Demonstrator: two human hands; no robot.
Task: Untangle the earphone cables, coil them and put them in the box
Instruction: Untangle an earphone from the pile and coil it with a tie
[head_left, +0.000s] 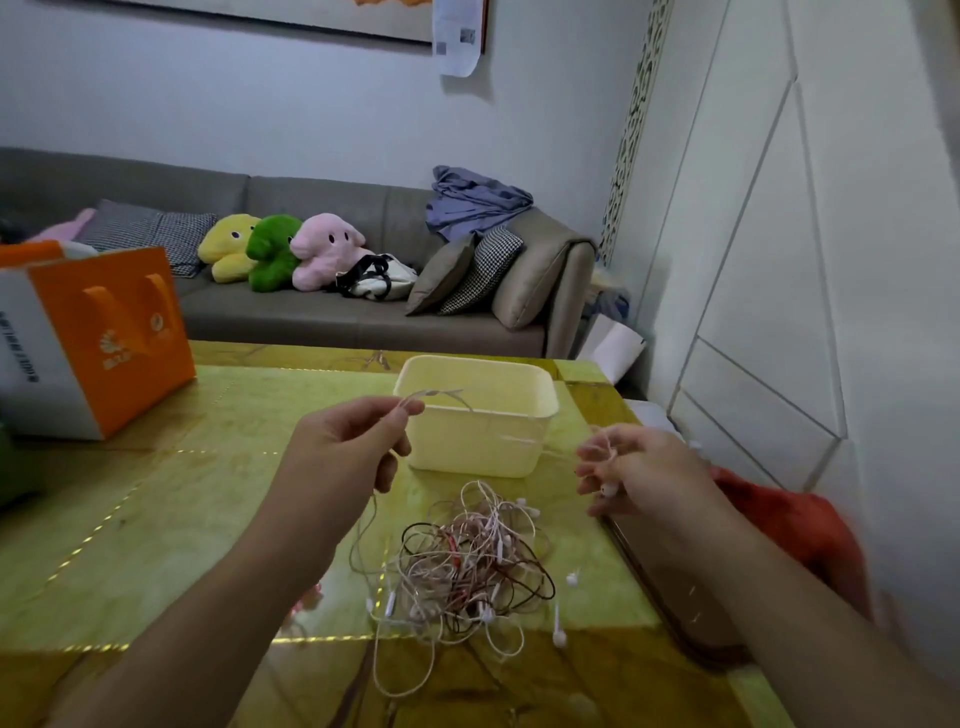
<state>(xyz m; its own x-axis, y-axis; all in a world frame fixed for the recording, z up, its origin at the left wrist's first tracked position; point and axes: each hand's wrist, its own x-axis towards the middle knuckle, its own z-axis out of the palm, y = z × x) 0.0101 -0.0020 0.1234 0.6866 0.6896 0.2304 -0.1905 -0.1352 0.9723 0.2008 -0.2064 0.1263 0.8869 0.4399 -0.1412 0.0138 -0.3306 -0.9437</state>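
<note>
A tangle of thin earphone cables (467, 566), pale pink, white and dark brown, lies on the yellow-green table (156, 519) in front of me. Behind it stands an open cream plastic box (478, 447). My left hand (343, 452) is raised left of the box and pinches a pale cable between thumb and fingers; that cable hangs down to the tangle. My right hand (634, 473) is raised to the right of the box with its fingers curled round a small coil of pale cable. A thin strand runs between the two hands in front of the box.
An orange and white paper bag (98, 338) stands at the table's left. A grey sofa (337, 312) with plush toys and cushions lies behind the table. A red object (800, 519) sits low on the right, by the white cabinet wall.
</note>
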